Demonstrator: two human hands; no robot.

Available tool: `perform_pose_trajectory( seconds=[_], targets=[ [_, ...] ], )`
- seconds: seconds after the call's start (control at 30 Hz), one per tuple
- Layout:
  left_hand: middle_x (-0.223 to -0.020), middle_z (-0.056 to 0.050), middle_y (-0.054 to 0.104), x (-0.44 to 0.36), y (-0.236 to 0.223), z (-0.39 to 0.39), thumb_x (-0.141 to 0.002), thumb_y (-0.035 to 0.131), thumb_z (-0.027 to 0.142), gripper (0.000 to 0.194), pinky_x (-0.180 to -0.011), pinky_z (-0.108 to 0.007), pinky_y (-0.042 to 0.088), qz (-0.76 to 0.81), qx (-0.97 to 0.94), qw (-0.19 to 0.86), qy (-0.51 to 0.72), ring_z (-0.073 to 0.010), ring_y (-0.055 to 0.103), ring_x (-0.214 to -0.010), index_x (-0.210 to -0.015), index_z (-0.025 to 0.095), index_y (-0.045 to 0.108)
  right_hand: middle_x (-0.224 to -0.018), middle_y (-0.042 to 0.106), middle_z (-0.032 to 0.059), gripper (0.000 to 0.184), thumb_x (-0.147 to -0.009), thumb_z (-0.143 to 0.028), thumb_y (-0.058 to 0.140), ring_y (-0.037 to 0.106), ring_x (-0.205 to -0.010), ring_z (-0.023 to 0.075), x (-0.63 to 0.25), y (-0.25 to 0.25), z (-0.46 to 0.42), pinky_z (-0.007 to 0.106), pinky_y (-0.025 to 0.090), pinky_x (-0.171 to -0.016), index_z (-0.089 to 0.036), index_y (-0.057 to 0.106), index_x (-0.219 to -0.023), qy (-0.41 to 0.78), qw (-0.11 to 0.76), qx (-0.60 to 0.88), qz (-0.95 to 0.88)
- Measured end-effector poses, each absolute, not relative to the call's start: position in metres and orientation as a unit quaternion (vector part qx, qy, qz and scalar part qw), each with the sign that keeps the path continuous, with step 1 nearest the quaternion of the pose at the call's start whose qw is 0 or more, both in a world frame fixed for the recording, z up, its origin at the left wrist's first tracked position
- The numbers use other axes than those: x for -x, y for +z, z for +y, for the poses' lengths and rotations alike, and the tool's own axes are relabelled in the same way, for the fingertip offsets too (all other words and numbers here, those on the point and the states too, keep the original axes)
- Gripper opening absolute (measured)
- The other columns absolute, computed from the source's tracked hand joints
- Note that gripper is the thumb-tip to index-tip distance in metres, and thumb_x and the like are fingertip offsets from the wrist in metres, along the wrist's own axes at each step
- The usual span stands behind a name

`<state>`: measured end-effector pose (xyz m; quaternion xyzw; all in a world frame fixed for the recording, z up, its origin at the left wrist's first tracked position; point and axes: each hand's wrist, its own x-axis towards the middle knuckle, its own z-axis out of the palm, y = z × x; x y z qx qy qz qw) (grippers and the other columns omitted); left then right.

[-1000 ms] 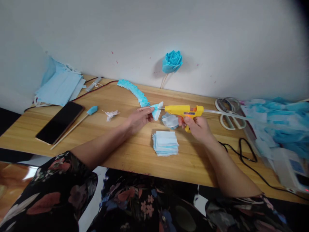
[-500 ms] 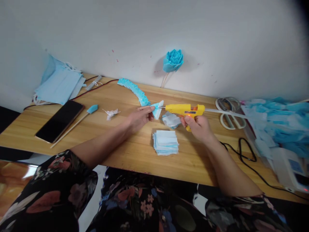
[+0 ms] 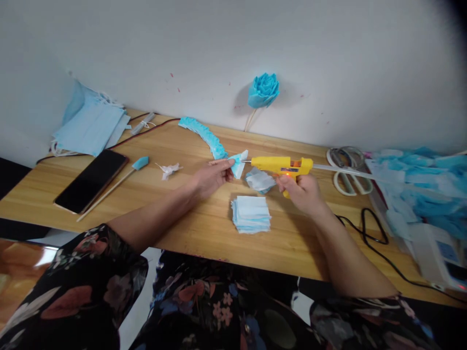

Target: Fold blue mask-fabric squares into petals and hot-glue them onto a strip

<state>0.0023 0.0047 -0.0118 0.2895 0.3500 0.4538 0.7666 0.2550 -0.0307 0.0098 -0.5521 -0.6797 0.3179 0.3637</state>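
My left hand (image 3: 215, 176) pinches a folded piece of blue-and-white mask fabric (image 3: 240, 165) between thumb and fingers. My right hand (image 3: 301, 190) grips a yellow hot glue gun (image 3: 273, 164) with a lit orange light. Its metal nozzle points left, right at the fabric; whether it touches, I cannot tell. A long clear glue stick (image 3: 337, 168) sticks out of the gun's back. Below the nozzle lie a loose pile of cut fabric pieces (image 3: 260, 180) and a neat stack of fabric squares (image 3: 251, 214). Behind my left hand curves a row of folded blue petals (image 3: 204, 134).
A blue fabric flower (image 3: 263, 91) on a stick leans at the wall. To the left are masks (image 3: 91, 124), a phone (image 3: 91, 182), a blue-tipped stick (image 3: 109, 194) and a white scrap (image 3: 169, 170). To the right are scissors (image 3: 352, 183), a black cable (image 3: 383, 257) and blue fabric scraps (image 3: 430, 182).
The glue gun in my right hand has shifted very slightly to the right, its nozzle still at the fabric piece. My left hand holds its place, and the view has moved a touch.
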Motion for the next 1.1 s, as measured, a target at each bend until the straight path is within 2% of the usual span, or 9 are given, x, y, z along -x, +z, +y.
perform_pose_trajectory(
  seconds=[0.27,0.4,0.5,0.6,0.7,0.8,1.1],
  targets=[
    [-0.065,-0.005,0.063,-0.001,-0.015,0.006,-0.088,0.077,0.022,0.023,-0.063,-0.028,0.042,0.339,-0.289,0.772,0.453,-0.0131,0.054,-0.063,-0.068,0.013,0.070,-0.055,0.058,0.0031,0.071,-0.079,-0.090,0.050,0.053,-0.053,0.0170,-0.258,0.009,-0.030,0.031,0.041,-0.051,-0.023,0.056,-0.056,0.279,0.357,0.560,-0.694],
    [-0.065,-0.004,0.062,-0.001,-0.014,0.006,-0.090,0.074,0.020,0.023,-0.064,-0.028,0.041,0.339,-0.276,0.776,0.455,-0.0126,0.054,-0.063,-0.068,0.013,0.069,-0.057,0.060,0.0035,0.067,-0.083,-0.085,0.052,0.054,-0.055,0.0177,-0.258,0.011,-0.030,0.032,0.043,-0.055,-0.024,0.056,-0.056,0.268,0.352,0.554,-0.705],
    [-0.065,-0.003,0.062,-0.001,-0.010,0.006,-0.091,0.073,0.020,0.025,-0.064,-0.028,0.040,0.344,-0.269,0.778,0.451,-0.0122,0.053,-0.062,-0.067,0.014,0.067,-0.068,0.069,0.0055,0.058,-0.086,-0.076,0.057,0.062,-0.065,0.0210,-0.260,0.015,-0.030,0.035,0.049,-0.064,-0.023,0.065,-0.062,0.272,0.343,0.535,-0.723],
    [-0.065,-0.002,0.061,-0.001,-0.008,0.006,-0.090,0.074,0.021,0.025,-0.064,-0.028,0.040,0.348,-0.261,0.779,0.451,-0.0118,0.053,-0.061,-0.068,0.014,0.065,-0.085,0.077,0.0068,0.047,-0.089,-0.068,0.060,0.068,-0.079,0.0239,-0.264,0.017,-0.031,0.037,0.052,-0.071,-0.025,0.077,-0.080,0.284,0.334,0.525,-0.730],
    [-0.066,-0.002,0.062,-0.002,-0.008,0.007,-0.089,0.075,0.021,0.022,-0.063,-0.027,0.040,0.350,-0.250,0.780,0.455,-0.0114,0.054,-0.061,-0.071,0.014,0.067,-0.096,0.078,0.0066,0.047,-0.090,-0.069,0.060,0.064,-0.074,0.0211,-0.268,0.018,-0.031,0.035,0.050,-0.065,-0.026,0.079,-0.089,0.323,0.356,0.519,-0.707],
    [-0.066,-0.002,0.063,-0.002,-0.009,0.006,-0.091,0.073,0.020,0.022,-0.062,-0.026,0.040,0.350,-0.254,0.778,0.456,-0.0112,0.054,-0.061,-0.071,0.013,0.067,-0.091,0.076,0.0065,0.051,-0.089,-0.072,0.059,0.056,-0.061,0.0166,-0.266,0.018,-0.031,0.032,0.046,-0.057,-0.024,0.076,-0.086,0.374,0.381,0.506,-0.677],
    [-0.063,-0.001,0.060,-0.002,-0.008,0.005,-0.091,0.074,0.021,0.026,-0.064,-0.026,0.041,0.360,-0.264,0.774,0.449,-0.0107,0.053,-0.061,-0.068,0.013,0.066,-0.068,0.061,0.0036,0.064,-0.087,-0.080,0.054,0.054,-0.061,0.0156,-0.257,0.010,-0.031,0.031,0.043,-0.058,-0.020,0.065,-0.067,0.369,0.351,0.509,-0.694]
  ],
)
